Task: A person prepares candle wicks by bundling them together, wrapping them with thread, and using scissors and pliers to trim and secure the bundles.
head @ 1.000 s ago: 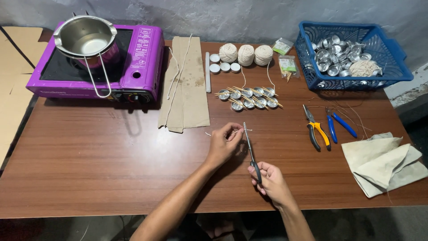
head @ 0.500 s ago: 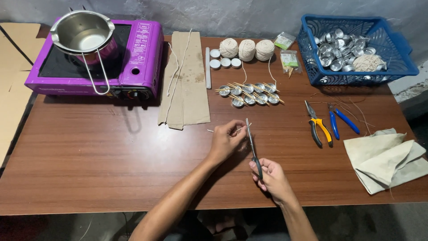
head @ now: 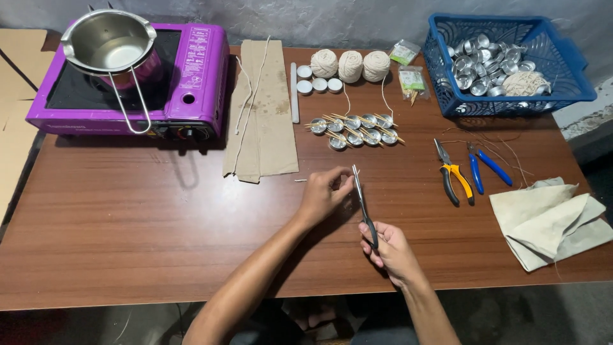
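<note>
Barely anything has shifted: left hand (head: 322, 195) is still pinching a short string (head: 353, 171) above the table (head: 128, 243), while right hand (head: 389, 249) is gripping scissors (head: 363, 203), blades meeting the string.

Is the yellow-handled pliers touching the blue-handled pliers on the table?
Apart. The head view shows bare table between the yellow-handled pliers and the blue-handled pliers.

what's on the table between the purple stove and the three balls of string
In the head view, folded brown paper with loose strings on it lies between the stove and the string balls, then a pale stick and three small white discs.
</note>
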